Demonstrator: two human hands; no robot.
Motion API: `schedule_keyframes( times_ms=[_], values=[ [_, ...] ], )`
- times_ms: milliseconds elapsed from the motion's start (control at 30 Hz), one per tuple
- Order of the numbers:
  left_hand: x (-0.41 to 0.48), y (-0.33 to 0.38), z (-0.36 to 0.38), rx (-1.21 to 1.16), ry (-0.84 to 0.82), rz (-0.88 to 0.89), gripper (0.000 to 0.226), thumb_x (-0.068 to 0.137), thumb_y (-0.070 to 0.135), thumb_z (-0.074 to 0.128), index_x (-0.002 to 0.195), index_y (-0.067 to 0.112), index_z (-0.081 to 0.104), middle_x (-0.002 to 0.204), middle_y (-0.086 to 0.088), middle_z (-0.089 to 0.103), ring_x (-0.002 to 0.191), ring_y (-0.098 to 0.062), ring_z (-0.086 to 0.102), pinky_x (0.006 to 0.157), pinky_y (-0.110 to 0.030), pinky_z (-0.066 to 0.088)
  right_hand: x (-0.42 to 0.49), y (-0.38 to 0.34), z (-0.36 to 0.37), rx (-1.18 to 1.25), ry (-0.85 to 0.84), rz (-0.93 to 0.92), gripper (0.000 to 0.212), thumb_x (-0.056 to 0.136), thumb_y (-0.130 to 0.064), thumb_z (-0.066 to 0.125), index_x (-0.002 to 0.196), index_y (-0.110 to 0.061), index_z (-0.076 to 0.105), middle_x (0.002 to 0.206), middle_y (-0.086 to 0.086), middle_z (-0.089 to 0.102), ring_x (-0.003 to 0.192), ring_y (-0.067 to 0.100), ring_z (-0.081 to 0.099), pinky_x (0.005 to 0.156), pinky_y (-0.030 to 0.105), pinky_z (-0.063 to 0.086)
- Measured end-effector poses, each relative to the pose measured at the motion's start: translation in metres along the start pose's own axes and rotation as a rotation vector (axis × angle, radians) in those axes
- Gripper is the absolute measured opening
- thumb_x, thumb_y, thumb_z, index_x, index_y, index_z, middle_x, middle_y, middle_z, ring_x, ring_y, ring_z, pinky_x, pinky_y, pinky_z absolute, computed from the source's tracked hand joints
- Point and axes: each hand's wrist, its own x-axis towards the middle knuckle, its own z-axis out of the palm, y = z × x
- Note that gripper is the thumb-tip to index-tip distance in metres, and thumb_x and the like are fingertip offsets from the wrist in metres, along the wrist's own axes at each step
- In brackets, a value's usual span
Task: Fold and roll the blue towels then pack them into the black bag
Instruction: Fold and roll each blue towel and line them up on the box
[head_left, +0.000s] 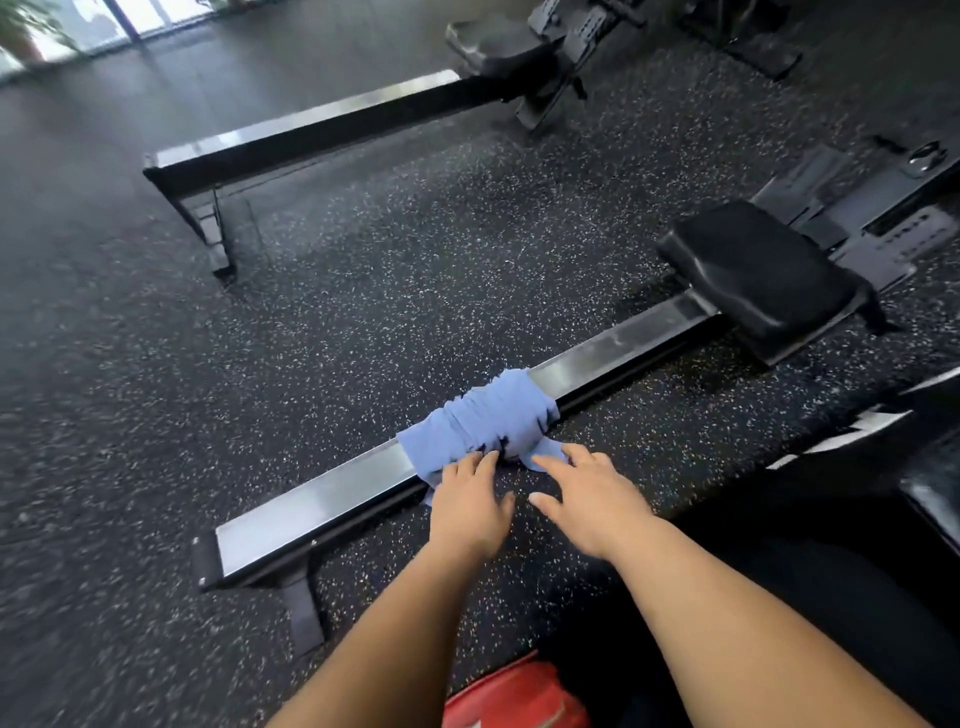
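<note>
Both reach forward, fingers straight and spread: the left hand (470, 501) touches the blue towel (483, 415) draped over the rail (322, 488) just ahead, the right hand (587, 496) at its corner.

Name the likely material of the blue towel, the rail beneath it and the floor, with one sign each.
Blue towel: soft matte cloth; it wrinkles. Rail: probably metal, satin finish; its top reflects light. Floor: likely rubber, matte; dark with pale flecks.

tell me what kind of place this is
Most likely a gym: speckled rubber flooring, a rowing machine's long metal rail with its black padded seat, and a second rowing machine behind it.
</note>
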Motion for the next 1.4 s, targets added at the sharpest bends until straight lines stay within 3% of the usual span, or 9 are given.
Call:
schedule_keyframes(
  times_ms=[533,800,900,933,1000,1033,1133,1300,1400],
  values=[
    [0.108,0.02,0.011,-0.165,-0.175,-0.158,0.077,0.096,0.041,0.064,0.164,0.027,0.03,0.169,-0.008,0.023,0.152,-0.036,0.024,0.122,-0.047,0.033,0.062,0.015,0.008,0.175,0.021,0.132,0.051,0.11,-0.044,0.038,0.16,-0.041,0.03,0.167,-0.003,0.017,0.145,0.027,0.028,0.112,0.05,0.042],
    [0.113,0.013,-0.001,-0.45,-0.121,-0.24,0.07,0.09,0.008,0.063,0.157,0.018,0.044,0.158,-0.001,0.039,0.146,-0.025,0.036,0.121,-0.035,0.033,0.061,0.02,0.009,0.193,0.033,0.124,0.051,0.11,-0.043,0.036,0.161,-0.04,0.03,0.167,-0.003,0.018,0.145,0.027,0.03,0.113,0.049,0.042],
    [0.103,0.011,-0.009,-0.697,-0.117,-0.254,0.073,0.086,-0.002,0.067,0.153,0.02,0.049,0.148,-0.003,0.048,0.123,-0.021,0.057,0.088,-0.014,0.051,0.054,0.023,0.007,0.195,0.055,0.111,0.05,0.111,-0.041,0.036,0.161,-0.039,0.031,0.167,-0.003,0.018,0.145,0.027,0.032,0.112,0.046,0.042],
    [0.097,0.012,-0.014,-0.778,-0.114,-0.245,0.075,0.083,-0.004,0.066,0.152,0.023,0.05,0.144,-0.006,0.052,0.113,-0.025,0.062,0.08,-0.021,0.056,0.05,0.025,0.006,0.203,0.063,0.11,0.05,0.111,-0.04,0.036,0.16,-0.039,0.031,0.167,-0.004,0.018,0.145,0.027,0.032,0.112,0.047,0.042],
    [0.089,0.013,-0.025,-0.896,-0.125,-0.222,0.074,0.079,-0.001,0.063,0.147,0.027,0.055,0.136,-0.011,0.06,0.108,-0.039,0.068,0.087,-0.046,0.06,0.042,0.031,0.005,0.212,0.073,0.123,0.049,0.111,-0.04,0.037,0.159,-0.04,0.032,0.168,-0.006,0.019,0.145,0.027,0.034,0.112,0.049,0.043],
    [0.085,0.015,-0.033,-0.936,-0.13,-0.21,0.071,0.08,-0.001,0.061,0.145,0.027,0.057,0.132,-0.01,0.064,0.102,-0.038,0.069,0.083,-0.047,0.059,0.037,0.033,0.004,0.21,0.075,0.128,0.049,0.11,-0.039,0.038,0.159,-0.04,0.033,0.168,-0.006,0.019,0.145,0.027,0.036,0.112,0.049,0.043],
    [0.072,0.021,-0.06,-0.968,-0.125,-0.171,0.059,0.09,-0.008,0.054,0.138,0.026,0.062,0.119,-0.006,0.071,0.077,-0.014,0.063,0.06,-0.022,0.049,0.023,0.035,-0.003,0.213,0.096,0.129,0.049,0.11,-0.039,0.041,0.158,-0.041,0.035,0.168,-0.006,0.022,0.144,0.028,0.038,0.115,0.048,0.041],
    [0.056,0.034,-0.1,-1.025,-0.102,-0.076,0.055,0.092,-0.015,0.057,0.134,0.018,0.067,0.122,-0.004,0.076,0.107,-0.009,0.073,0.083,-0.02,0.057,0.003,0.023,-0.028,0.2,0.174,0.079,0.051,0.11,-0.038,0.041,0.16,-0.038,0.033,0.167,-0.008,0.023,0.144,0.025,0.039,0.114,0.046,0.043],
    [0.044,0.047,-0.124,-1.071,-0.054,-0.016,0.05,0.093,-0.016,0.058,0.133,0.012,0.068,0.12,-0.007,0.076,0.11,-0.01,0.073,0.086,-0.015,0.055,-0.012,0.02,-0.045,0.186,0.206,0.061,0.052,0.109,-0.037,0.044,0.159,-0.039,0.033,0.164,-0.009,0.027,0.141,0.025,0.043,0.111,0.045,0.045]
  ],
)
